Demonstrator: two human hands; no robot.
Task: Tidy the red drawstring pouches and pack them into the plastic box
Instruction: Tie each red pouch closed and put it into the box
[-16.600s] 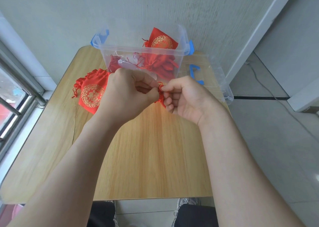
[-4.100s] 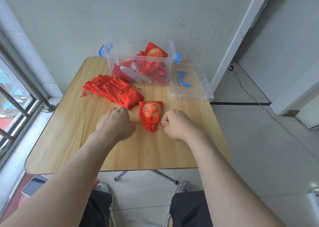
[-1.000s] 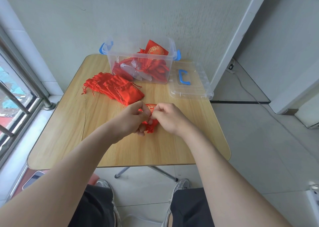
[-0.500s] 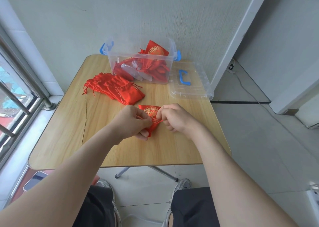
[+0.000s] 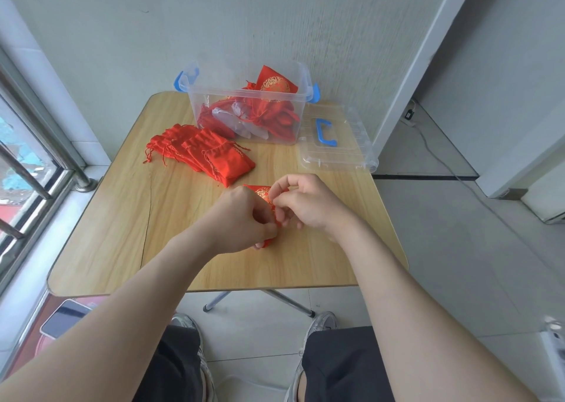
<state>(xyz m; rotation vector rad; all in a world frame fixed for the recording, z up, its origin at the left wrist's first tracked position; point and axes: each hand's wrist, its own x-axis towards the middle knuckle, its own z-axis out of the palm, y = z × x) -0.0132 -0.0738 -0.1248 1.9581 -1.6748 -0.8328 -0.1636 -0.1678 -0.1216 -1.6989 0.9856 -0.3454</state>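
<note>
Item: small red drawstring pouch (image 5: 263,194), fabric, gold round emblem, lying near the middle of the light wooden desk (image 5: 122,218), between the two hands and touched by both. Long axis: runs from the desk's far edge toward its near edge, with the emblem end farther off and the gathered neck nearest the person. Left hand (image 5: 244,218): fingers curled, pinching the neck end and covering most of it. Right hand (image 5: 305,203): thumb and forefinger pinched at the pouch's right side, apparently on a cord too fine to make out. Overlapping row of flat red pouches (image 5: 208,154): toward the far-left corner, just beyond the left hand, which is the nearer one. Clear plastic box with blue clasps (image 5: 232,91): at the far edge, partly filled with red pouches. Clear lid with a blue handle (image 5: 336,148): beside the box, at the far-right corner. Judged step: drawing the neck closed.
</note>
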